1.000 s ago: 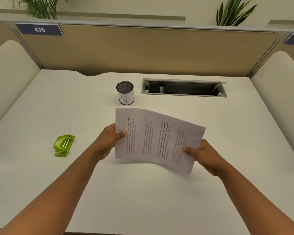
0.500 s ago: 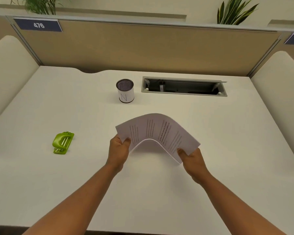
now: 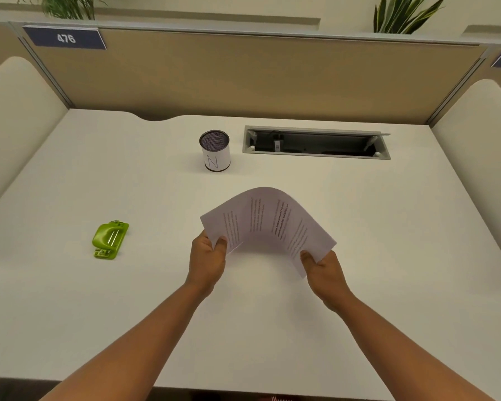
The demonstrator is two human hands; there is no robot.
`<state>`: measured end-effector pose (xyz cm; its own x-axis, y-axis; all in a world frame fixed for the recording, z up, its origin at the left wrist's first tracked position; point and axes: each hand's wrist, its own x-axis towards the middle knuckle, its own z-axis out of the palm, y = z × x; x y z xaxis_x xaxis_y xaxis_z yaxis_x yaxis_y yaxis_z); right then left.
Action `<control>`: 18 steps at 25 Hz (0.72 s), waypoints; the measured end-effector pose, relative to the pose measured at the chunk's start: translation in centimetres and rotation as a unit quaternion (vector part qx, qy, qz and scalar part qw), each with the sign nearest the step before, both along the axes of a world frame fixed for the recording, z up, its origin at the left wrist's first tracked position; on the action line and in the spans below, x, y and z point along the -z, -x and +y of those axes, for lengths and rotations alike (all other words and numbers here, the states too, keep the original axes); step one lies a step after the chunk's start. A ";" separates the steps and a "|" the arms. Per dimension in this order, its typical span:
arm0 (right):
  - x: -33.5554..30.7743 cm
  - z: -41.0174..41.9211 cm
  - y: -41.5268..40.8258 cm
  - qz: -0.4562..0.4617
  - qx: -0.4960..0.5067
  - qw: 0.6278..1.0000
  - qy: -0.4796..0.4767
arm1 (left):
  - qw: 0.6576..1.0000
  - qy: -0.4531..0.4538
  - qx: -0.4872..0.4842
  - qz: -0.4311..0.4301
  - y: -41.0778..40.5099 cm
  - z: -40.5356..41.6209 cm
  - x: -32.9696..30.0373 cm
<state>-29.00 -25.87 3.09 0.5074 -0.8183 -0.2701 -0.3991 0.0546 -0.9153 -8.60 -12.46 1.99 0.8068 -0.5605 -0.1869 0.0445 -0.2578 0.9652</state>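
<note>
The left hand (image 3: 207,260) and the right hand (image 3: 324,269) each pinch one end of the printed sheet (image 3: 268,224), thumbs on top. The sheet is bent upward in an arch between both grips, above the white worktop (image 3: 388,227). A green hole punch (image 3: 110,241) lies well to the left. A mesh cup (image 3: 214,150) stands behind the sheet.

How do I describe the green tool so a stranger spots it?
Start at the white desk; on its left side, left of the left hand, lies a small lime-green hole punch. It is the only green thing on the desktop, lying flat, unlike the upright mesh cup and the bowed paper.
</note>
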 end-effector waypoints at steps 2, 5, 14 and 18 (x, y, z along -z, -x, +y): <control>0.4 0.2 0.1 0.011 -0.011 1.000 0.004 | 1.000 -0.008 -0.004 0.003 0.1 0.1 0.2; 0.5 0.4 0.2 0.011 -0.008 1.000 0.011 | 1.000 -0.009 -0.001 0.001 0.0 0.2 0.1; 1.2 0.3 0.4 0.031 -0.022 0.999 0.006 | 0.999 -0.028 0.013 -0.006 -0.2 0.6 0.3; 1.3 0.1 0.5 0.041 -0.019 0.999 0.010 | 0.998 -0.039 0.035 -0.015 -0.4 0.6 0.3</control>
